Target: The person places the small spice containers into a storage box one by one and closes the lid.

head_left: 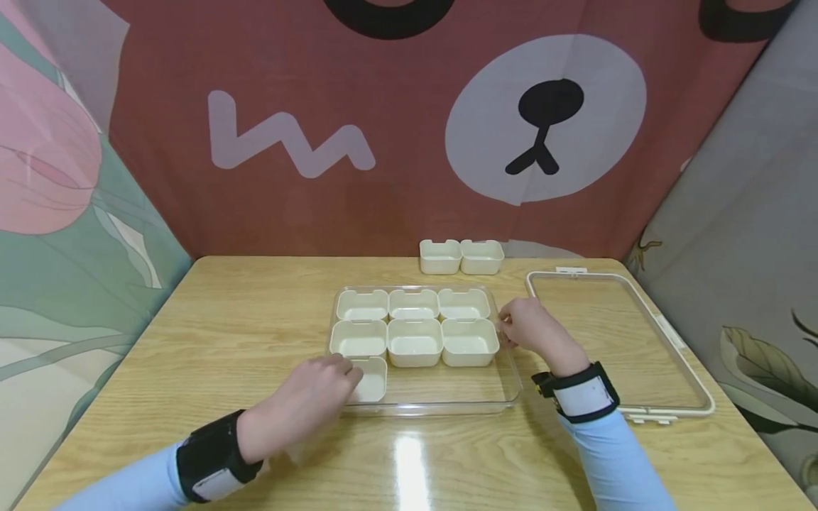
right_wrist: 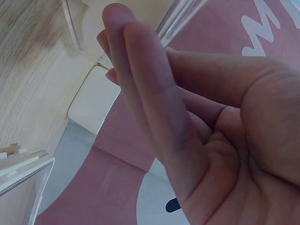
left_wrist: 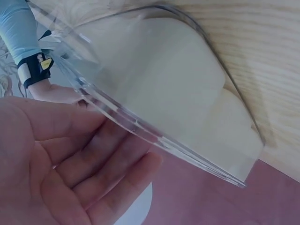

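Note:
A clear plastic tray lies on the wooden table and holds six cream cups in two rows. A seventh cream cup sits in the tray's front left corner. My left hand lies over that corner, its fingers straight against the tray's rim and the cup, part of which it hides. My right hand touches the tray's right rim beside the right-hand cup, fingers held straight together. Neither hand is curled round anything.
Two more cream cups stand side by side at the table's back edge. The tray's lid, clear with a cream frame, lies flat to the right of the tray. Printed cloth walls close in the back and both sides.

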A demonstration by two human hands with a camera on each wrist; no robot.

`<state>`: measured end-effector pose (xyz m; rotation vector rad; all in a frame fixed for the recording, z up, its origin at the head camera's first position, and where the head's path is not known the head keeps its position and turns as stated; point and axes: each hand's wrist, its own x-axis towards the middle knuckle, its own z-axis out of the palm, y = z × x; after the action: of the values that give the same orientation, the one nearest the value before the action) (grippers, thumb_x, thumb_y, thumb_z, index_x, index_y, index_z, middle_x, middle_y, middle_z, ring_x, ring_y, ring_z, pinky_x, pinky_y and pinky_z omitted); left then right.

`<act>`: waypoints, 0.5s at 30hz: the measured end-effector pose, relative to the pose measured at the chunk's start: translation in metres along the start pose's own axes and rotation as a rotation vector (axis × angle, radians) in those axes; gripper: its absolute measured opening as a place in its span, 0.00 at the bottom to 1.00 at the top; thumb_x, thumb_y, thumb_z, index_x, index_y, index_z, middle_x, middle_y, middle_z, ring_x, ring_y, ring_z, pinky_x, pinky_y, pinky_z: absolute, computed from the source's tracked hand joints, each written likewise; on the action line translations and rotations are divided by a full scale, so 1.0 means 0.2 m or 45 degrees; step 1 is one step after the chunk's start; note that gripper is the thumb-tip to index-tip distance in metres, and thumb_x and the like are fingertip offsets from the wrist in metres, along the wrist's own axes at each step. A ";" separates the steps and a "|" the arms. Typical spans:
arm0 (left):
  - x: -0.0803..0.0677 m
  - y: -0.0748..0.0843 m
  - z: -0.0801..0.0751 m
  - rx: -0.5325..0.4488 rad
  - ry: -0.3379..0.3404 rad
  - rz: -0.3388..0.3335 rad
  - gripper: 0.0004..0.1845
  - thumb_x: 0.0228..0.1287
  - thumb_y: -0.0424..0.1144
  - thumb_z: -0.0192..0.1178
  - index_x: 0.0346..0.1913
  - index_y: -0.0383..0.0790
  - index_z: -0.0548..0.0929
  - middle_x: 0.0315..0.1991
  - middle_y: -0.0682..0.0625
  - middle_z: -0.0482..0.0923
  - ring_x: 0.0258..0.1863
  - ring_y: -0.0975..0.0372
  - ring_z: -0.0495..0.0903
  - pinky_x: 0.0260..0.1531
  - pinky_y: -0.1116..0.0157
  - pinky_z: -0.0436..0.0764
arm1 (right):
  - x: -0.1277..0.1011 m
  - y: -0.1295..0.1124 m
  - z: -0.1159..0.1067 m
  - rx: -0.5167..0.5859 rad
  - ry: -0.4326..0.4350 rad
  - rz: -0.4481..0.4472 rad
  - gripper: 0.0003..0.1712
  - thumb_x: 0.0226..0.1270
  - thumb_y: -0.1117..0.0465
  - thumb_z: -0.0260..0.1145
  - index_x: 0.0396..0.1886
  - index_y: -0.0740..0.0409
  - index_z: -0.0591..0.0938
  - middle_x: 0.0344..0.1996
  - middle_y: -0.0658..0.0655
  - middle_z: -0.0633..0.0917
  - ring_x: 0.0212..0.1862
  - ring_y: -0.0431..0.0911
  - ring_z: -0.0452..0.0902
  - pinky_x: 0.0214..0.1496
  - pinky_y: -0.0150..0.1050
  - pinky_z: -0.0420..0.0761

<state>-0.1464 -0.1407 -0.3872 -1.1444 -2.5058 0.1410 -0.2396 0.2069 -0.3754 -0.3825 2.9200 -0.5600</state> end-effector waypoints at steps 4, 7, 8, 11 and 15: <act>0.02 -0.01 0.01 -0.017 0.058 -0.011 0.04 0.47 0.30 0.65 0.28 0.39 0.82 0.21 0.53 0.74 0.21 0.65 0.69 0.18 0.71 0.71 | 0.00 0.00 0.00 -0.016 0.009 -0.018 0.10 0.65 0.67 0.59 0.27 0.64 0.85 0.15 0.51 0.82 0.21 0.39 0.76 0.26 0.33 0.75; 0.03 -0.03 0.01 -0.037 0.113 -0.017 0.04 0.46 0.29 0.64 0.27 0.39 0.82 0.20 0.53 0.72 0.20 0.65 0.66 0.19 0.72 0.69 | 0.00 -0.01 0.00 -0.019 0.007 -0.010 0.10 0.65 0.67 0.59 0.28 0.64 0.85 0.16 0.51 0.82 0.21 0.39 0.76 0.26 0.34 0.75; 0.04 -0.03 0.02 -0.040 0.133 -0.016 0.04 0.46 0.29 0.64 0.27 0.38 0.82 0.20 0.53 0.71 0.20 0.65 0.65 0.18 0.73 0.68 | 0.00 -0.01 0.00 -0.022 0.006 -0.005 0.10 0.65 0.66 0.59 0.29 0.65 0.85 0.16 0.51 0.82 0.21 0.39 0.77 0.26 0.34 0.76; 0.06 -0.05 0.02 -0.058 0.180 -0.020 0.04 0.46 0.28 0.63 0.25 0.39 0.81 0.19 0.53 0.69 0.20 0.64 0.63 0.18 0.73 0.66 | 0.00 -0.01 0.00 -0.029 0.002 0.011 0.10 0.66 0.66 0.59 0.30 0.65 0.85 0.16 0.51 0.82 0.21 0.40 0.77 0.26 0.35 0.76; 0.09 -0.07 0.03 -0.069 0.235 -0.027 0.03 0.49 0.29 0.64 0.25 0.39 0.81 0.19 0.52 0.68 0.20 0.63 0.63 0.18 0.73 0.65 | 0.00 -0.01 0.00 -0.032 0.000 0.024 0.10 0.66 0.66 0.59 0.30 0.65 0.85 0.16 0.51 0.82 0.21 0.40 0.77 0.26 0.35 0.76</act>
<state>-0.1690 -0.1367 -0.3851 -1.0980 -2.3704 -0.0370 -0.2386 0.2046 -0.3746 -0.3580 2.9301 -0.5213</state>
